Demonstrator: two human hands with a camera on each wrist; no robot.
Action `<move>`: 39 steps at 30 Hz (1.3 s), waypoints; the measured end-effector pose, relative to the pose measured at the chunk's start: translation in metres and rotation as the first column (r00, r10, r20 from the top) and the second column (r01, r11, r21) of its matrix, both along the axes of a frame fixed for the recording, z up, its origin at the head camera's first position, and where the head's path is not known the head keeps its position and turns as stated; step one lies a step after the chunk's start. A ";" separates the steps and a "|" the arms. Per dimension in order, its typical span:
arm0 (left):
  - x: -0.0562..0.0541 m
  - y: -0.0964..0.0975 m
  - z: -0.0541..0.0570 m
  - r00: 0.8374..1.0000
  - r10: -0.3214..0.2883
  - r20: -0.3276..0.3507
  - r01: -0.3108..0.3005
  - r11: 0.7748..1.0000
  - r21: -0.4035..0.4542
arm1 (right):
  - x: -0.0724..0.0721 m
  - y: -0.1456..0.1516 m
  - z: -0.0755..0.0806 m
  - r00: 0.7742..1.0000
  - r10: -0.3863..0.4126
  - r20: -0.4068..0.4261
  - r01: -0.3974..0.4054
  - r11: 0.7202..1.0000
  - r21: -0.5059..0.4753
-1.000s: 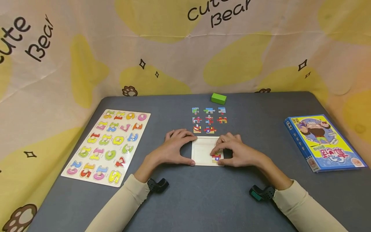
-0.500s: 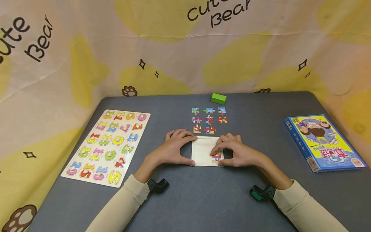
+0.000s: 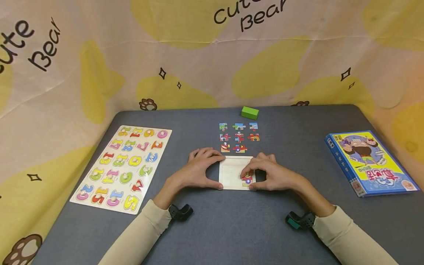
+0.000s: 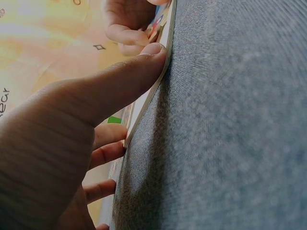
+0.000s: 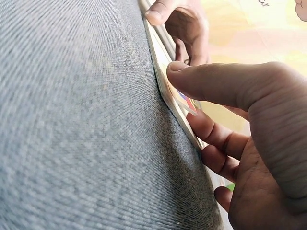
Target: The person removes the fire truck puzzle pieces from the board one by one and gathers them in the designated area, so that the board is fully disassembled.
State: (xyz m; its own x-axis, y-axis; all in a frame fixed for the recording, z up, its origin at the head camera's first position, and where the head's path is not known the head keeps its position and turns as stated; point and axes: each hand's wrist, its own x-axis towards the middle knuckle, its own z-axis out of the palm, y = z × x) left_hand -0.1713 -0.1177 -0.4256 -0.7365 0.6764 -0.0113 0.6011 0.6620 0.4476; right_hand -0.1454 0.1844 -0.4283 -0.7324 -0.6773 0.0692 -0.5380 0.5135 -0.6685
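A small white puzzle tray (image 3: pixel 229 173) lies on the dark grey table. My left hand (image 3: pixel 195 170) grips its left side, the thumb at the near corner and a fingertip at the far corner. At the tray's near right corner, my right hand (image 3: pixel 271 172) holds a red and yellow puzzle piece (image 3: pixel 247 181) between thumb and fingers. In the right wrist view the piece (image 5: pixel 187 100) looks slightly tilted, partly hidden by the thumb. Several loose puzzle pieces (image 3: pixel 239 137) lie in rows just beyond the tray, some red, some blue and green.
A green block (image 3: pixel 250 112) sits at the table's back edge. On the left lies a number board (image 3: pixel 135 161) with colourful numerals. A blue and yellow box (image 3: pixel 372 163) lies at the right. A patterned cloth (image 3: pixel 198 55) hangs behind the table.
The right fingers shift very slightly over the puzzle piece at the tray's corner. The left hand, the tray and the loose pieces stay where they were.
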 end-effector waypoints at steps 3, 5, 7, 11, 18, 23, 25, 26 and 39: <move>0.000 0.000 0.001 1.000 0.001 0.001 -0.001 1.000 -0.003 | 0.000 0.000 0.000 1.000 0.004 -0.010 -0.004 1.000 -0.005; 0.000 0.000 0.001 1.000 0.002 0.001 -0.002 1.000 -0.003 | 0.000 0.000 0.000 1.000 0.007 -0.015 -0.007 1.000 -0.005; 0.000 0.000 0.000 1.000 0.003 0.001 -0.003 1.000 -0.003 | 0.000 0.000 0.000 1.000 0.009 -0.018 -0.009 1.000 -0.003; 0.000 0.000 0.000 1.000 0.004 -0.003 -0.004 1.000 -0.002 | 0.000 0.000 0.001 1.000 0.012 -0.016 -0.012 1.000 0.002; 0.000 0.000 -0.001 1.000 0.002 -0.009 -0.002 1.000 -0.001 | 0.001 -0.001 0.003 1.000 0.008 -0.007 -0.008 1.000 0.006; 0.000 0.000 -0.001 1.000 -0.004 -0.023 0.004 1.000 0.007 | 0.001 -0.001 0.004 1.000 0.009 -0.009 -0.009 1.000 0.007; 0.000 0.000 -0.002 1.000 -0.003 -0.023 0.004 1.000 0.006 | 0.002 -0.001 0.004 1.000 0.011 -0.008 -0.011 1.000 0.006; 0.000 0.000 -0.002 1.000 -0.004 -0.022 0.004 1.000 0.007 | 0.001 -0.001 0.003 1.000 0.012 -0.007 -0.012 1.000 0.005; 0.000 0.000 -0.003 1.000 0.002 -0.013 -0.002 1.000 -0.004 | 0.001 -0.001 0.002 1.000 0.030 0.010 -0.030 0.999 0.010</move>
State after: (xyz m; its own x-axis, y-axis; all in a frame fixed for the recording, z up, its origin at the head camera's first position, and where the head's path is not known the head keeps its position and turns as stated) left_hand -0.1715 -0.1173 -0.4287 -0.7379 0.6749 -0.0047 0.6054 0.6650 0.4372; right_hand -0.1449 0.1838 -0.4263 -0.7123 -0.6997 0.0552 -0.5469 0.5041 -0.6685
